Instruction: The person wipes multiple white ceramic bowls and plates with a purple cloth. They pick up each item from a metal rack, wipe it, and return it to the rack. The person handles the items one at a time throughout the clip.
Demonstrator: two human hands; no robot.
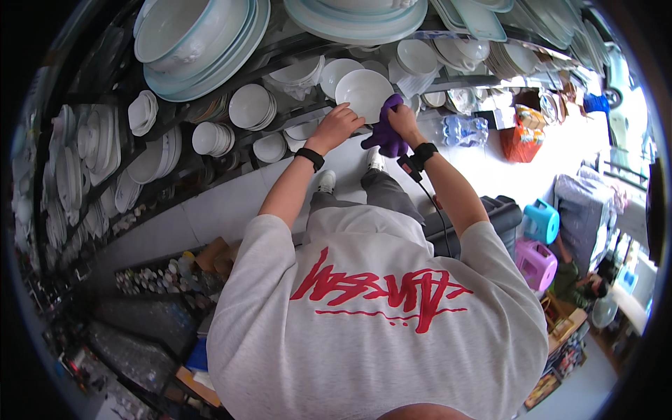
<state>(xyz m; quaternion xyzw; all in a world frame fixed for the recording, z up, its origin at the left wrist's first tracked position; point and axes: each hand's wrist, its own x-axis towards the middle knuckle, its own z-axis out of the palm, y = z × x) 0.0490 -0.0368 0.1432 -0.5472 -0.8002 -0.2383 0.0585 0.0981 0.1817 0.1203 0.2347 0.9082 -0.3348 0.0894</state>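
A white bowl [362, 90] is in front of me at the edge of a shelf, tilted so that its inside shows. The fingers of my left hand [338, 125] grip its near left rim. A purple cloth [387, 134] is bunched in my right hand [401, 122], against the bowl's right rim, and part of it hangs below the fist. Another white bowl [336, 73] sits just behind and to the left. Both wrists wear black bands, and a cable runs from a small device by the right wrist.
Shelves ahead and left hold stacked bowls [249, 106] and large plates [226, 58]. Plastic-wrapped bottles [464, 131] and a red bag [521, 143] stand on the right. A black padded seat [496, 223], a blue stool [542, 220] and a pink stool [535, 265] are near; a person [575, 283] is farther right.
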